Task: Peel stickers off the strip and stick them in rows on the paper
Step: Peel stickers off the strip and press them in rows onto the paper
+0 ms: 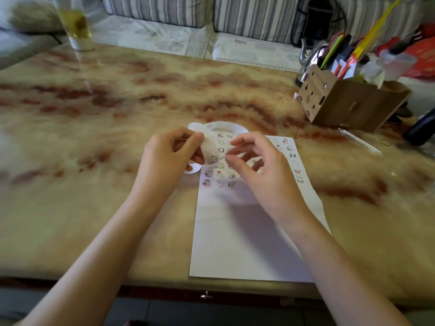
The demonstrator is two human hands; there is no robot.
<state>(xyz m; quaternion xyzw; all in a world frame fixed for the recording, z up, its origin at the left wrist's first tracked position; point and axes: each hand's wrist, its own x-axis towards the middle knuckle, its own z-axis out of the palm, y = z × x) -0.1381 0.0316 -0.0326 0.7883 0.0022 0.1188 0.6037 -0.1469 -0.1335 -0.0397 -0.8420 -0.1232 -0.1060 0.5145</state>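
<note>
1. Sticker strip [209, 147] is hanging in the air just above the far left corner of the paper [247, 243]. The rest of it is curling round in a loop past the paper's far edge.
2. Left hand [174, 149] is gripping that strip, with thumb and fingers curling round its left edge. That's keeping the strip standing up, and one cartoon sticker [211, 159] is showing on the side facing us.
3. Right hand [256, 161] is hovering over the far half of the paper, just beside the strip. Its fingers are curling in, and thumb and forefinger are sitting close together. It's blurry there though, so I honestly can't tell if they're pinching anything.
4. Paper is lying flat on the marble-look table [94, 137]. Rows of little stickers [220, 175] are filling its far end, and the near half is showing plain white.
5. Other stuff: a wooden box [348, 102] stuffed with pens is sitting well past the paper's far right corner. A glass [75, 27] of yellowish drink is standing way off beyond its far left. A striped sofa [160, 10] is running along behind all of it.
</note>
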